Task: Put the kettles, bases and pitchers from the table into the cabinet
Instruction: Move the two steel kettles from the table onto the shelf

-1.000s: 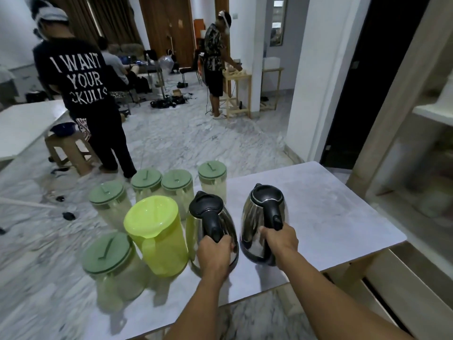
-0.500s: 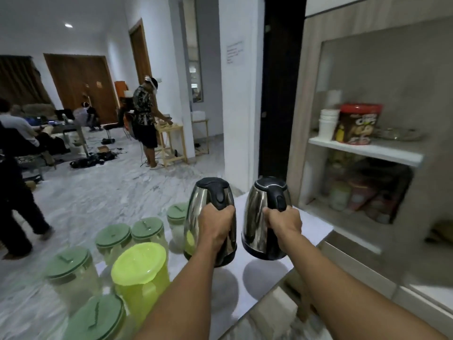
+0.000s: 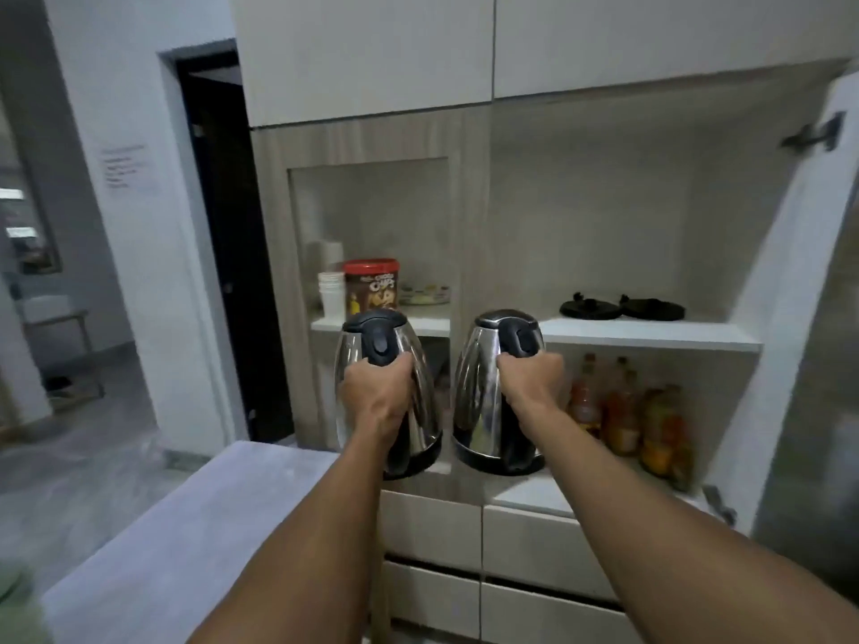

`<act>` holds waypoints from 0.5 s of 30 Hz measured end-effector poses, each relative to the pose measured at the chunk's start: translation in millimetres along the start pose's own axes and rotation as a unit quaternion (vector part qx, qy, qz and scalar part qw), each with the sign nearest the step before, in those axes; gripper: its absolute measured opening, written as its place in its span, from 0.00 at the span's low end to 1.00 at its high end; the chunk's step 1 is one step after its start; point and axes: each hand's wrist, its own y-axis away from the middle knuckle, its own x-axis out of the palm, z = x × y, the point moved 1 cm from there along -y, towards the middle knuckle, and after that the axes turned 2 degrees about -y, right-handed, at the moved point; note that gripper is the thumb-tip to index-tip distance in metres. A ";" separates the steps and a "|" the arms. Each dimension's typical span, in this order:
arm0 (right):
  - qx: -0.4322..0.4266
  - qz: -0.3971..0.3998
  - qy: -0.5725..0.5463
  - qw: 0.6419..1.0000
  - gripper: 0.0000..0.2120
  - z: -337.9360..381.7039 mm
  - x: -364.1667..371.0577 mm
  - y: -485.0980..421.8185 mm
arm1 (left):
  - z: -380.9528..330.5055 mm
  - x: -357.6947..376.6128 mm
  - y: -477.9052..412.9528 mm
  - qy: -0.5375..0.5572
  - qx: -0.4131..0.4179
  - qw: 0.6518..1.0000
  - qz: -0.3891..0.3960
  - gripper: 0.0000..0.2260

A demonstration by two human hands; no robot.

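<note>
2 bases (image 3: 622, 309) on shelf (image 3: 650, 337), right compartment

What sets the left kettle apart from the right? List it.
The left kettle has an all-black lid, the right kettle a metal-topped one. The left hand holds the left kettle before the niche with the red-lidded tin; the right hand holds the right kettle before the shelf with black bases. Both are steel with black handles.
</note>
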 end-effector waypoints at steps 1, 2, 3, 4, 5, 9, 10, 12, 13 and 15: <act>-0.005 -0.020 -0.001 1.000 0.03 0.4 -17.1 -18.0 | -6.4 24.1 0.5 0.006 0.012 1.000 0.021 0.13; -0.009 -0.041 0.000 0.999 0.04 0.5 -34.0 -36.1 | -13.5 49.2 1.5 0.009 0.021 0.999 0.041 0.15; -0.009 -0.058 0.005 0.998 0.06 -0.2 -49.9 -54.7 | -20.6 75.2 2.5 0.012 0.032 0.998 0.059 0.16; -0.006 -0.076 0.009 0.997 0.07 -1.7 -63.8 -73.8 | -28.8 100.7 4.8 0.013 0.047 0.996 0.077 0.15; -0.006 -0.092 0.006 0.996 0.06 -3.7 -77.2 -94.4 | -38.0 126.3 7.7 0.014 0.062 0.994 0.091 0.15; -0.018 -0.142 0.003 0.990 0.11 -7.4 -126.6 -175.5 | -70.6 230.3 8.9 0.061 0.084 0.986 0.131 0.13; -0.024 -0.152 0.010 0.988 0.11 -6.2 -138.0 -195.0 | -77.8 256.0 5.7 0.073 0.084 0.984 0.136 0.13; -0.041 -0.168 0.016 0.985 0.11 -1.7 -156.8 -232.9 | -93.9 302.5 0.5 0.086 0.078 0.983 0.139 0.13; -0.047 -0.171 0.015 0.984 0.10 1.4 -164.1 -252.0 | -102.1 323.7 -1.9 0.094 0.079 0.982 0.143 0.14; -0.065 -0.177 0.009 0.982 0.07 8.8 -175.7 -287.5 | -117.0 359.6 -6.2 0.100 0.084 0.982 0.139 0.15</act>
